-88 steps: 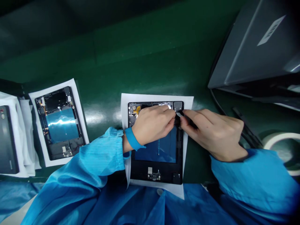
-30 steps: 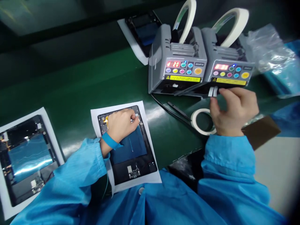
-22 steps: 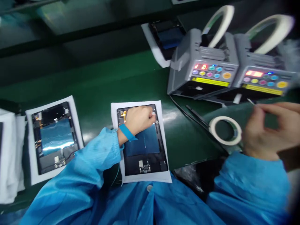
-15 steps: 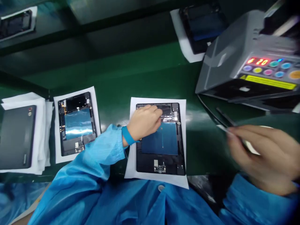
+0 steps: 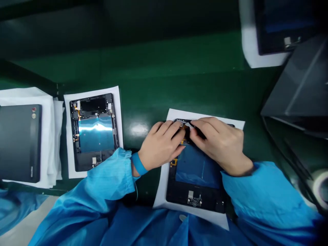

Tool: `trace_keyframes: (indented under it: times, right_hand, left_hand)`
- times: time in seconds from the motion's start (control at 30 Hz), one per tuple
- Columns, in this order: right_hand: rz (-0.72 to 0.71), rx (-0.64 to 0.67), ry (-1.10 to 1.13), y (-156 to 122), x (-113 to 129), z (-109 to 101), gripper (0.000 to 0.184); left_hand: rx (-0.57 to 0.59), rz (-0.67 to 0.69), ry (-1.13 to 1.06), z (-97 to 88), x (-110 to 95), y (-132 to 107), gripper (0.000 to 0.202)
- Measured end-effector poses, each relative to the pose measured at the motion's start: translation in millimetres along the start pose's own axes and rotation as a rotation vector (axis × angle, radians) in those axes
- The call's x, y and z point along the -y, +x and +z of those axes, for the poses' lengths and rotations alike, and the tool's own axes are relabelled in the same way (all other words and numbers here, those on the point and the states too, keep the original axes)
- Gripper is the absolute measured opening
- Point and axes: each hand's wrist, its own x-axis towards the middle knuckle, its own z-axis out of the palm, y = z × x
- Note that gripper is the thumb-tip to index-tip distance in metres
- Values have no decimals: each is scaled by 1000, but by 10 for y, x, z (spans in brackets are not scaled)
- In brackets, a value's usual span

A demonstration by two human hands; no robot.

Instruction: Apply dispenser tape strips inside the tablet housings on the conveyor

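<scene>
An opened tablet [image 5: 196, 189] lies on a white sheet, its inner side facing up with a blue battery panel and a small circuit board showing. At its upper left, my left hand [image 5: 162, 145] rests with curled fingers, fingertips close to an orange flex cable. My right hand [image 5: 220, 143] is pinched over the tablet's top edge, thumb and forefinger together beside a small whitish piece. The fingers hide most of the upper section, and what they pinch is unclear.
Another opened tablet [image 5: 96, 135] lies on white paper to the left. Beyond it, a closed dark tablet [image 5: 20, 143] tops stacked sheets. On the right are thin dark tweezers [image 5: 298, 159], a tape roll [image 5: 321, 188], a cable and a grey machine [image 5: 297, 85].
My right hand has come from beside the thin dark tool on the right to the tablet's top edge. My left hand stays at the tablet's upper part. The view has shifted.
</scene>
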Motion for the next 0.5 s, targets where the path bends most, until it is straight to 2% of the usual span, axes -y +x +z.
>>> trace_keyframes:
  times: [0.2, 0.5]
  right_hand:
    - [8, 10, 40, -44, -47, -21, 15]
    - [-13, 64, 7, -26, -34, 9, 12]
  left_hand:
    - [7, -2, -21, 7, -7, -16, 42]
    - [14, -16, -43, 14, -19, -3, 42]
